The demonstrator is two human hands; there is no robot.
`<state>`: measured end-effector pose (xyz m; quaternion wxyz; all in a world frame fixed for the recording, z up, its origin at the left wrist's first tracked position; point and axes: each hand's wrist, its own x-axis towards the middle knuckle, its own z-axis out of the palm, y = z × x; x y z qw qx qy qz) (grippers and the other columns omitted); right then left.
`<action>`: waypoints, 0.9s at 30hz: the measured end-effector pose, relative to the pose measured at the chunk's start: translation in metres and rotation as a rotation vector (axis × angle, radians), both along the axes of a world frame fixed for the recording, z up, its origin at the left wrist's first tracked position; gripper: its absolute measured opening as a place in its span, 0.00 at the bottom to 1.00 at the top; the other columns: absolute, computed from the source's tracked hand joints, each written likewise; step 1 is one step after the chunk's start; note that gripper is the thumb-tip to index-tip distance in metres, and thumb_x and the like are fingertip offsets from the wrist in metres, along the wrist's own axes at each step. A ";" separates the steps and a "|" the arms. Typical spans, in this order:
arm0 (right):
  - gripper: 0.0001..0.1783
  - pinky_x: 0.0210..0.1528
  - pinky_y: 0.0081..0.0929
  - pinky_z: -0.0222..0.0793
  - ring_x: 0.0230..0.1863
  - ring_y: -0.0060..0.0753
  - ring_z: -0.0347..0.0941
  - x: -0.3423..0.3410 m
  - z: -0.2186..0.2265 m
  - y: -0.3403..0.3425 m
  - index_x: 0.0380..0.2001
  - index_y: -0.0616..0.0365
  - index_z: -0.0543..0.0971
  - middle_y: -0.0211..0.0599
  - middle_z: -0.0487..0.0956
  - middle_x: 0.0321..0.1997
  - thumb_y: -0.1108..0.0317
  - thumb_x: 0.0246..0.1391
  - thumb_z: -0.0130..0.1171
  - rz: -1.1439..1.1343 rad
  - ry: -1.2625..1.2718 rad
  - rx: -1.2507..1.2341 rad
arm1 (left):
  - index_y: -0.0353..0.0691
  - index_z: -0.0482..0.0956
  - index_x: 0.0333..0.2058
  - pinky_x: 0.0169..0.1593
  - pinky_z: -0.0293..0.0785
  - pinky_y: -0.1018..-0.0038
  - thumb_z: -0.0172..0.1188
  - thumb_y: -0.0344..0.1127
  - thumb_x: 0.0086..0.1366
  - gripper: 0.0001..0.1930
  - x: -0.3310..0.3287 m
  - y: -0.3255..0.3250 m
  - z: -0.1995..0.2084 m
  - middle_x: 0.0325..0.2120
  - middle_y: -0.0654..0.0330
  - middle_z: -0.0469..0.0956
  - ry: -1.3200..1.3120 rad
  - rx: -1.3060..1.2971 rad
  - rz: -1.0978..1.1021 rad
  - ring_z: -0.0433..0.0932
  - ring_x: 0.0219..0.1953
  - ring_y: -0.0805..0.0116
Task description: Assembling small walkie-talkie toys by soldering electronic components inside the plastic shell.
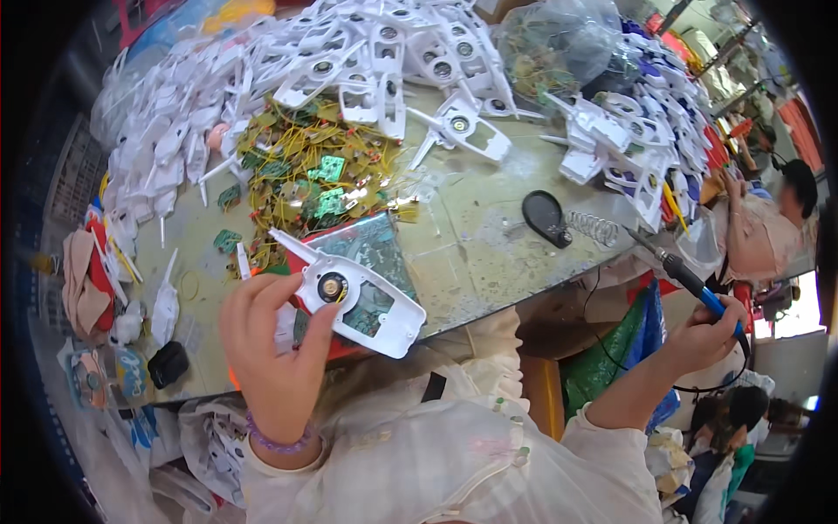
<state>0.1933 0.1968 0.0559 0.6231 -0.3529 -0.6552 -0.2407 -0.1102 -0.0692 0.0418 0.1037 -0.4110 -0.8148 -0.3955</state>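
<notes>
Nearest to the camera is the person's own white, thin blouse (454,454), and from it both forearms go up into the picture. The left hand (272,349), with a purple bead bracelet (278,442) on the wrist, has its fingers closed around a white plastic shell (353,293). This shell has a round speaker and a green board inside, and it is held just above the near edge of the table. The right hand (703,336) is well apart from the shell, beyond the right edge of the table, and its fingers grip a soldering iron (676,271) with a blue handle; the tip of the iron points up and to the left.

The table (489,236) is grey, worn and stained. A big heap of white shells (349,61) covers its far side, and a second heap (637,131) lies on the right. Between them and the person is a pile of small green boards with yellow wires (301,175). A black oval part (546,218) and a metal spring (595,229) lie near the right edge.

On the right another person (768,218) sits beside the table. The room behind looks crowded with coloured goods.
</notes>
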 end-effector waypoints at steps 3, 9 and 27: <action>0.10 0.18 0.14 0.48 0.15 0.14 0.55 0.006 0.009 0.000 0.20 0.58 0.70 0.25 0.63 0.17 0.67 0.53 0.51 0.482 0.677 -0.441 | 0.38 0.75 0.42 0.49 0.65 0.68 0.67 0.29 0.50 0.18 -0.008 -0.013 -0.008 0.39 0.55 0.72 -0.106 0.118 -0.008 0.71 0.42 0.57; 0.10 0.19 0.13 0.53 0.17 0.13 0.59 -0.029 -0.035 0.024 0.30 0.58 0.72 0.26 0.68 0.18 0.63 0.62 0.49 0.590 0.321 -0.688 | 0.34 0.72 0.47 0.41 0.64 0.80 0.60 0.29 0.60 0.16 -0.004 -0.058 -0.017 0.35 0.63 0.70 -0.627 0.444 -0.121 0.68 0.35 0.76; 0.20 0.27 0.23 0.64 0.29 0.30 0.70 -0.124 -0.083 -0.113 0.41 0.63 0.76 0.37 0.74 0.30 0.62 0.47 0.66 1.229 -0.226 -0.757 | 0.40 0.74 0.29 0.33 0.66 0.67 0.68 0.29 0.47 0.12 0.003 -0.107 -0.047 0.25 0.60 0.73 0.204 0.087 0.148 0.70 0.27 0.58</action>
